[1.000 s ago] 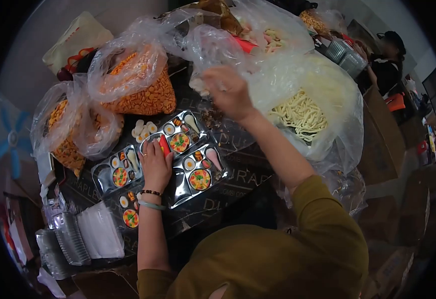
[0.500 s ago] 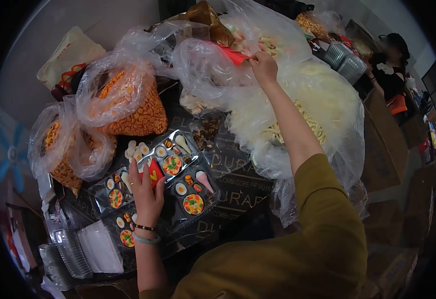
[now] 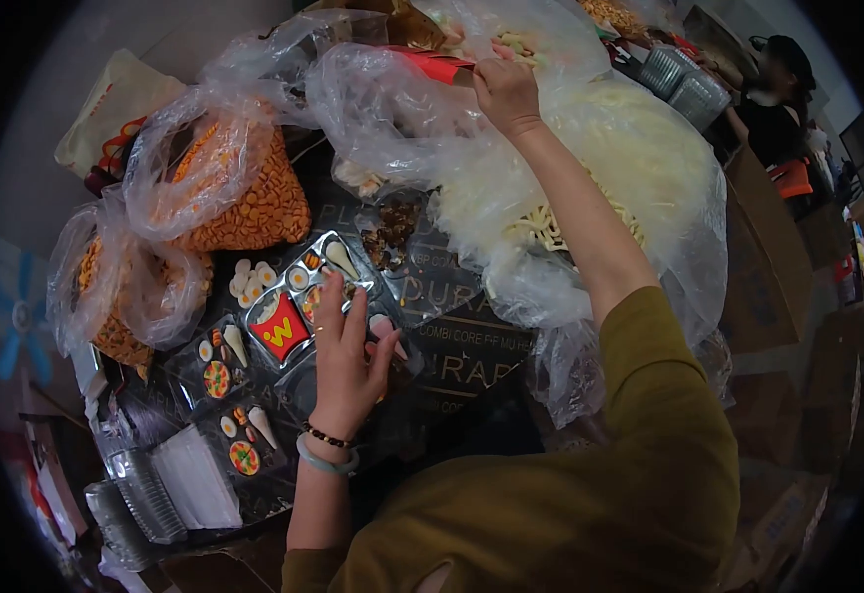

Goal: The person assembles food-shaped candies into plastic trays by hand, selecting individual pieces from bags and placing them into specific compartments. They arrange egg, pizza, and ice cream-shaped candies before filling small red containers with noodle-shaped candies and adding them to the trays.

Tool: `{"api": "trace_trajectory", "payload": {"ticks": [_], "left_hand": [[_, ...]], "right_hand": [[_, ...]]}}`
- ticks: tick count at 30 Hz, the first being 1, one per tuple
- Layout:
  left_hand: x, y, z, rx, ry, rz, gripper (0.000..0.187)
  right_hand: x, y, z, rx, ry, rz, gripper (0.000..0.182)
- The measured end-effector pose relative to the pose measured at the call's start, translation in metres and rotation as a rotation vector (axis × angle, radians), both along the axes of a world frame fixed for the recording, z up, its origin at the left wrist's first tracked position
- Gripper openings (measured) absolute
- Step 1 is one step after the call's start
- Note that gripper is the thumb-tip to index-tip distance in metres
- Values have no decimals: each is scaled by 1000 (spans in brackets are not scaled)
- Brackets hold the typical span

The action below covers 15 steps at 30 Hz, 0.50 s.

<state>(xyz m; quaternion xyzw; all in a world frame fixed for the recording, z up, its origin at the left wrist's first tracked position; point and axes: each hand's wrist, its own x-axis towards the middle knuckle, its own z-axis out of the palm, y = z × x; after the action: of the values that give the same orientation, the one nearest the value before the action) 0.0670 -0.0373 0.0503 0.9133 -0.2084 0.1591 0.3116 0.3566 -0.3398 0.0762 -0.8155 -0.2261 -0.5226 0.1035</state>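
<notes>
My left hand (image 3: 343,361) is spread with fingers apart over a shiny compartment tray (image 3: 315,259) and a neighbouring clear one. In the shiny tray sit a red fries box (image 3: 279,328) with a yellow letter, a toy fried egg (image 3: 299,278) and a white cone-shaped piece (image 3: 339,259). The fingers partly hide the toy pizza and a pink ice-cream cone (image 3: 388,336). Farther up, my right hand (image 3: 507,97) is closed at the edge of a flat red card piece (image 3: 437,66) on the plastic bags; its fingertips are partly hidden.
Small clear trays with toy food (image 3: 217,379) lie to the left. Bags of orange pieces (image 3: 259,203) stand at the back left, a big bag of pale pieces (image 3: 640,158) at the right. Stacked clear trays (image 3: 145,494) sit front left. Another person (image 3: 776,119) is at far right.
My left hand has moved right, off the red fries box, which now lies uncovered in the shiny tray. My right hand has shifted slightly up and left, still at the red card piece.
</notes>
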Motion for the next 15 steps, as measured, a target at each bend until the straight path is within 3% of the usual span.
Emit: {"api": "trace_trajectory", "payload": {"ticks": [6, 12, 15], "left_hand": [[4, -27, -2, -6, 2, -127, 52], [12, -45, -1, -172, 31, -179, 43], [44, -68, 14, -408, 32, -232, 37]], "right_hand": [[-19, -9, -1, -3, 50, 67, 9], [-43, -15, 4, -38, 150, 167, 12], [-65, -13, 13, -63, 170, 137, 13]]}}
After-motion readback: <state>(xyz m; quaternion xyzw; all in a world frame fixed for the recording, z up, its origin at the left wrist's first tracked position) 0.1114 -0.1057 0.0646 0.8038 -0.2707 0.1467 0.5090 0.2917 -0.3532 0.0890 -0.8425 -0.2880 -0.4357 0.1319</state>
